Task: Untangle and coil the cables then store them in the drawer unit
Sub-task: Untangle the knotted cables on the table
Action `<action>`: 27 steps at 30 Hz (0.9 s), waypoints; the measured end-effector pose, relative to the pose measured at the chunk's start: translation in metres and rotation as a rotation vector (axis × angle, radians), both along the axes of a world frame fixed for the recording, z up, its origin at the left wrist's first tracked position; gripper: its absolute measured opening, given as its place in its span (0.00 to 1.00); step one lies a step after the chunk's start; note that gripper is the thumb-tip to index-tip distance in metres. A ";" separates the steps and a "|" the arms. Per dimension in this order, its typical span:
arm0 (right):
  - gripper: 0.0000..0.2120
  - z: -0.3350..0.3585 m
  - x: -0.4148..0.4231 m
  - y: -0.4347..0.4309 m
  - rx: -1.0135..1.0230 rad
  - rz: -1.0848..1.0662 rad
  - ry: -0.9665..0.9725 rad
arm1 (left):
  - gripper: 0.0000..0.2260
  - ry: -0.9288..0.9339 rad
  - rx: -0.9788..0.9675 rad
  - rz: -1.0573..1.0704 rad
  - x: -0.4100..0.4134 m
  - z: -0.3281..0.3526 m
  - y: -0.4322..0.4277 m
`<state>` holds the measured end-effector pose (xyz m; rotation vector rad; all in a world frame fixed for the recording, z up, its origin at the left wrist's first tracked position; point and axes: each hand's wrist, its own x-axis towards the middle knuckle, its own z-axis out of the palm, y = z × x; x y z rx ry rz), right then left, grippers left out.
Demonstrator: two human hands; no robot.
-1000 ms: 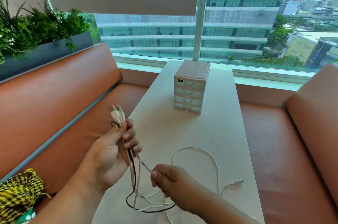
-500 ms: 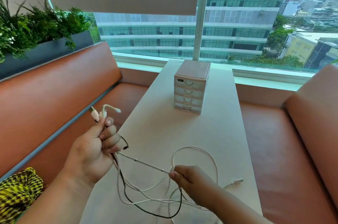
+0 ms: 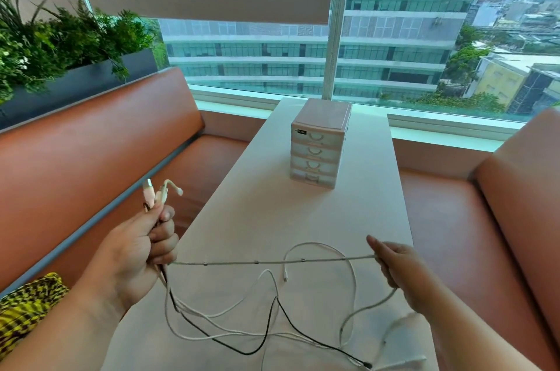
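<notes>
Long pale table (image 3: 303, 219); small pale four-drawer plastic unit (image 3: 318, 155) at far end, all drawers shut. Left hand (image 3: 139, 255) fisted round bundled plug ends (image 3: 157, 193), raised off the table's left edge. Right hand (image 3: 397, 264) pinching white banded cable (image 3: 257, 262). Swung well out to the right within the last half second, so that strand now taut between both hands. Thin black cable (image 3: 272, 307) and white loops (image 3: 312, 244) slack below, still crossing. Probably one strand coming free; coiling not begun.

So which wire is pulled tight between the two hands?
The white cable with little grey rings, stretched straight from the left hand to the right hand. The black cable and the other white cables sag in loose loops.
</notes>
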<state>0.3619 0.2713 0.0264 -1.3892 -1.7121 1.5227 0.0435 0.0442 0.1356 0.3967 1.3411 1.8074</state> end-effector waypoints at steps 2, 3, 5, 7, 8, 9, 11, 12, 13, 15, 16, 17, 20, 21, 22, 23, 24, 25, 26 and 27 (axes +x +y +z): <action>0.22 -0.003 0.005 0.004 -0.042 -0.039 0.003 | 0.17 -0.110 0.036 -0.004 -0.001 -0.006 0.000; 0.22 -0.006 0.006 0.004 -0.051 -0.042 -0.022 | 0.17 -0.143 0.056 0.005 -0.001 -0.008 0.001; 0.20 -0.016 0.010 0.004 -0.025 -0.040 -0.135 | 0.16 -0.143 0.084 0.033 -0.002 -0.010 0.002; 0.21 -0.028 0.011 0.003 0.010 -0.019 -0.288 | 0.15 -0.120 0.100 0.051 0.000 -0.011 0.005; 0.23 -0.033 0.011 0.002 0.019 -0.005 -0.356 | 0.15 -0.117 0.110 0.057 0.001 -0.011 0.006; 0.24 -0.039 0.011 0.001 0.032 0.009 -0.420 | 0.15 -0.120 0.125 0.063 0.002 -0.010 0.007; 0.25 -0.047 0.011 0.000 0.053 0.029 -0.516 | 0.14 -0.141 0.159 0.077 0.003 -0.010 0.008; 0.25 -0.050 0.011 -0.001 0.056 0.035 -0.547 | 0.14 -0.156 0.176 0.081 0.003 -0.010 0.008; 0.24 -0.052 0.010 -0.002 0.057 0.043 -0.574 | 0.14 -0.169 0.190 0.082 0.002 -0.010 0.008; 0.24 -0.054 0.009 -0.003 0.062 0.057 -0.622 | 0.13 -0.187 0.212 0.067 0.001 -0.010 0.007; 0.23 -0.055 0.008 -0.003 0.068 0.062 -0.640 | 0.12 -0.194 0.227 0.059 0.001 -0.010 0.007; 0.23 -0.056 0.009 -0.002 0.079 0.069 -0.660 | 0.11 -0.202 0.249 0.060 0.000 -0.008 0.006; 0.22 -0.065 0.020 0.003 0.108 0.066 -0.728 | 0.10 -0.256 0.348 0.104 -0.009 -0.001 0.003; 0.22 -0.068 0.025 0.004 0.105 0.052 -0.744 | 0.12 -0.273 0.367 0.108 -0.014 0.001 0.001; 0.22 -0.070 0.029 0.004 0.103 0.039 -0.754 | 0.13 -0.275 0.360 0.100 -0.016 0.002 -0.001; 0.22 -0.070 0.031 0.004 0.105 0.035 -0.766 | 0.14 -0.254 0.325 0.089 -0.018 0.002 -0.002; 0.22 -0.069 0.033 0.003 0.111 0.035 -0.775 | 0.14 -0.216 0.272 0.081 -0.018 0.002 -0.004; 0.23 -0.066 0.033 0.003 0.109 0.030 -0.778 | 0.14 -0.172 0.213 0.078 -0.017 0.000 -0.004; 0.23 -0.065 0.032 0.002 0.099 0.018 -0.764 | 0.15 -0.127 0.159 0.080 -0.015 -0.001 -0.004; 0.23 -0.061 0.030 0.001 0.087 -0.005 -0.734 | 0.14 -0.078 0.112 0.089 -0.013 -0.003 -0.004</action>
